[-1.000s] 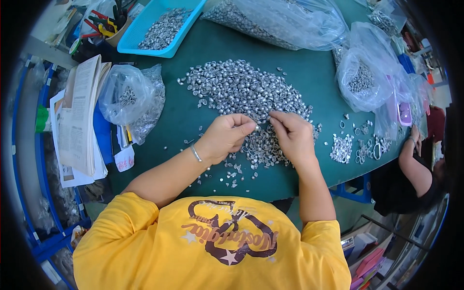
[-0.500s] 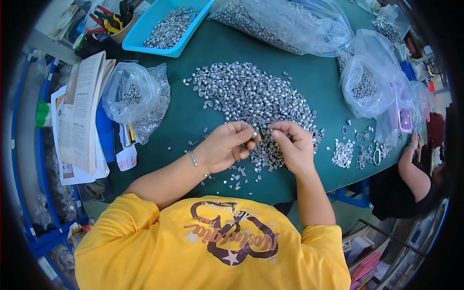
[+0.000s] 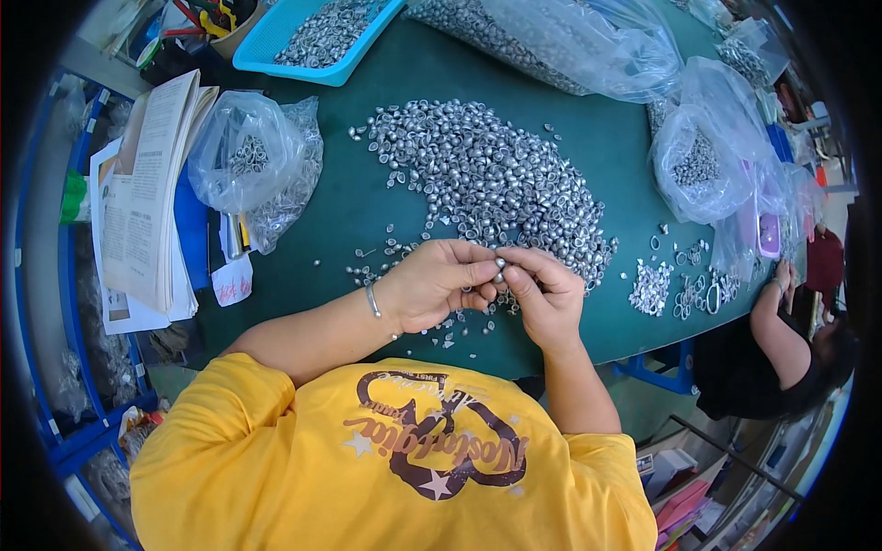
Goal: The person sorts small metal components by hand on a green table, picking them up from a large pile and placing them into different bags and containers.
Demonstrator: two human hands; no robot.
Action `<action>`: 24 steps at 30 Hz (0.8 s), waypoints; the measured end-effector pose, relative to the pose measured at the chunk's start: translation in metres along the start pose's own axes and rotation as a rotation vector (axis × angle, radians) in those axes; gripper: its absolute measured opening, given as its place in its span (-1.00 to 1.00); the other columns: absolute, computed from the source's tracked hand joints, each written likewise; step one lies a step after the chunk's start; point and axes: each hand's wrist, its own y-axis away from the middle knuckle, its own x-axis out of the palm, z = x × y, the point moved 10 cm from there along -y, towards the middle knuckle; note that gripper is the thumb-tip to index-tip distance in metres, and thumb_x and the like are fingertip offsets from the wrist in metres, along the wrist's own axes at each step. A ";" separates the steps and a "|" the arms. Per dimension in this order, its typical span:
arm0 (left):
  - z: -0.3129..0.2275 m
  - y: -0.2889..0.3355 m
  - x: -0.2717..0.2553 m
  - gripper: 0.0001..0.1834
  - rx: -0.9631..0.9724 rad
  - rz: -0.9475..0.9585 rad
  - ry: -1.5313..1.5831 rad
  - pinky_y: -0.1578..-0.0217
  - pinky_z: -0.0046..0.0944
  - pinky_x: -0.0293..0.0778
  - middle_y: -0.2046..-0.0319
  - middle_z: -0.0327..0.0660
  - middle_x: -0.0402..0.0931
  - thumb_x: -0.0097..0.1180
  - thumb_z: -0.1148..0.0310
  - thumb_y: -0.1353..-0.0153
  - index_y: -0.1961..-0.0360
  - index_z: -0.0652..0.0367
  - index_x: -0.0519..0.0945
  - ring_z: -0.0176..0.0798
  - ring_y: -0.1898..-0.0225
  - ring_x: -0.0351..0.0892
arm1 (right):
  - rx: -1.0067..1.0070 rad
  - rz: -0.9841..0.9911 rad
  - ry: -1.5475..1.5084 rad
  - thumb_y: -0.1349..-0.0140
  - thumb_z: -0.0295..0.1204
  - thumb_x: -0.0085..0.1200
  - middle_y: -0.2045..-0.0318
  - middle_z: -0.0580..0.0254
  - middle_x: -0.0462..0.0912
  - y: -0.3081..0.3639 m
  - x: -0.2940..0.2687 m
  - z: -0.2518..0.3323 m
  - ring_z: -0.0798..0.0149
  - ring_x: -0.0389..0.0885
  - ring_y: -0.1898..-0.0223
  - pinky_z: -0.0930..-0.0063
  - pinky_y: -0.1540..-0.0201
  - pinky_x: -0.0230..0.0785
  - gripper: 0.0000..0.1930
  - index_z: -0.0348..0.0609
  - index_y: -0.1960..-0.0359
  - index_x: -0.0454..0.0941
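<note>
Person, seated or standing (cannot tell), in a yellow printed shirt [image 3: 312, 459]; bare forearms reach inward over the near edge of the counter [image 3: 344, 174].
Left hand [image 3: 436, 286]: back uppermost, a silver bangle [image 3: 373, 301] at its wrist; thumb and forefinger pinched, the other fingers curled beneath.
Right hand [image 3: 549, 298]: forearm slanting up and inward, thumb and forefinger narrowed to a pinch. The fingertips of both hands meet on a small silver piece [image 3: 500, 266], rounded, held above the near side of the pile; whether more than one is held cannot be told.
Pile [image 3: 487, 174]: many loose silver pieces, rounded and cupped, heaped just beyond the hands, strays scattered near the left wrist.
Open room: green surface left of the pile, and a band between the pile and the bright flakes [image 3: 651, 286] at right.
Counter, right: silver rings [image 3: 694, 298] beside the flakes, near the curving edge; beyond, an open clear bag [image 3: 675, 184] of pieces.
Counter, left: papers [image 3: 142, 202]; a clear bag of rings [image 3: 243, 170].
Counter, far side: blue basket [image 3: 294, 73] of pieces; large clear sack [image 3: 588, 55], part-filled; pliers [image 3: 213, 23].
Room: blue-framed shelving [image 3: 84, 455] at left; another person in black [image 3: 749, 367] at right.
</note>
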 end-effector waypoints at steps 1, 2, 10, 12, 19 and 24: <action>0.001 0.000 0.000 -0.84 0.004 0.011 0.006 0.42 -0.45 0.51 0.41 -0.17 0.52 -0.01 0.48 -0.16 0.25 0.29 0.52 -0.39 0.43 0.52 | 0.005 -0.001 -0.003 -0.06 -0.63 0.04 0.46 0.21 0.57 0.001 0.001 0.001 0.44 0.51 0.49 0.67 0.44 0.33 -0.86 -0.30 0.31 0.54; 0.001 0.000 0.000 -0.84 0.007 0.012 -0.001 0.41 -0.45 0.51 0.41 -0.17 0.52 -0.01 0.48 -0.16 0.24 0.29 0.51 -0.39 0.43 0.52 | 0.011 -0.003 -0.006 -0.06 -0.62 0.04 0.46 0.21 0.57 0.001 0.001 0.002 0.43 0.51 0.50 0.66 0.45 0.33 -0.86 -0.30 0.31 0.54; 0.002 0.004 -0.002 -0.83 -0.008 -0.041 -0.101 0.40 -0.45 0.50 0.42 -0.18 0.51 -0.03 0.51 -0.15 0.23 0.31 0.50 -0.37 0.43 0.52 | 0.176 0.032 -0.287 -0.05 -0.63 0.01 0.64 0.25 0.47 0.007 -0.004 -0.016 0.47 0.34 0.67 0.64 0.66 0.13 -0.84 -0.26 0.29 0.51; -0.003 0.005 -0.002 -0.86 -0.006 -0.042 -0.067 0.46 -0.45 0.49 0.44 -0.19 0.49 -0.02 0.51 -0.12 0.29 0.30 0.50 -0.37 0.45 0.51 | 0.411 0.013 -0.891 -0.11 -0.55 -0.12 0.69 0.27 0.33 0.013 0.004 -0.030 0.51 0.18 0.74 0.67 0.74 -0.04 -0.88 -0.27 0.33 0.43; -0.087 -0.001 -0.018 -0.93 0.369 -0.297 -0.751 0.59 -0.43 0.33 0.57 -0.29 0.42 0.07 0.48 0.00 0.47 0.25 0.52 -0.39 0.55 0.41 | 0.409 -0.184 -0.014 -0.04 -0.53 0.05 0.71 0.27 0.46 -0.015 -0.058 -0.033 0.40 0.39 0.68 0.61 0.71 0.15 -0.90 -0.28 0.41 0.55; -0.112 -0.019 0.031 -0.92 0.835 -0.332 -1.629 0.47 -0.31 0.37 0.60 -0.20 0.40 0.16 0.43 0.06 0.52 0.20 0.58 -0.23 0.53 0.44 | -0.216 -0.009 0.860 0.03 -0.44 0.11 0.57 0.12 0.53 -0.053 -0.012 0.016 0.08 0.52 0.53 0.32 0.47 0.38 -0.90 -0.17 0.46 0.55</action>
